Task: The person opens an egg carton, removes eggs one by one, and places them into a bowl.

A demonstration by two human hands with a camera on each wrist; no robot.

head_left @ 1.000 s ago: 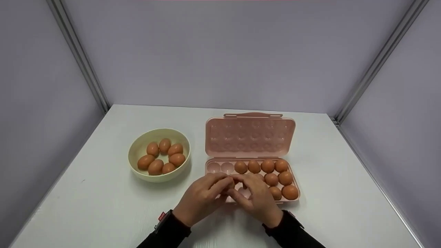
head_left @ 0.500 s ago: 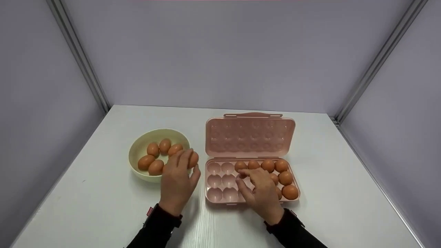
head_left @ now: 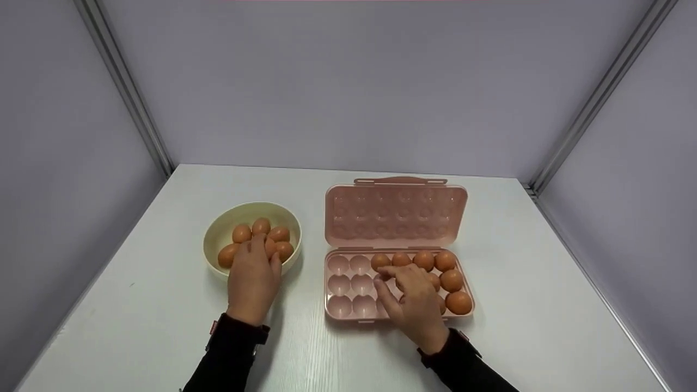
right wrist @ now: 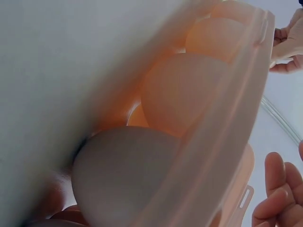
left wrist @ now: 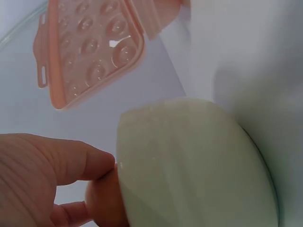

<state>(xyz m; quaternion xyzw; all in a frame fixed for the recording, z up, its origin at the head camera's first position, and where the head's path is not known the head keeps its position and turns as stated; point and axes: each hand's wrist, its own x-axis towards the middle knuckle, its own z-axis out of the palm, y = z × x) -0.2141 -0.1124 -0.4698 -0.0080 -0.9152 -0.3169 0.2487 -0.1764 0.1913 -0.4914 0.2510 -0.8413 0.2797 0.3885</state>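
Note:
My left hand (head_left: 253, 280) reaches into the cream bowl (head_left: 218, 223), its thumb and fingers round a brown egg (head_left: 270, 246). In the left wrist view, thumb and fingertips grip that egg (left wrist: 105, 198) at the bowl's edge, and the bowl's wall (left wrist: 189, 156) hides part of it. Over the pink egg carton (head_left: 340, 285) hovers my right hand (head_left: 416, 299), thumb and forefinger apart with nothing between them. Seen from the right wrist, this hand's (right wrist: 281, 194) fingers are loosely bent beyond the carton's side (right wrist: 236, 113).
The carton's lid (head_left: 395, 215) stands raised at the back. Eggs (head_left: 451, 280) fill cups on the carton's right, while its two left columns hold none. Several more eggs (head_left: 241, 233) lie in the bowl. White table (head_left: 321, 354) separates bowl and carton at the front.
Both hands were together at an egg over the carton. My left hand then carried an egg leftward and lowered it into the bowl. The right hand drew slightly right and has since stayed there.

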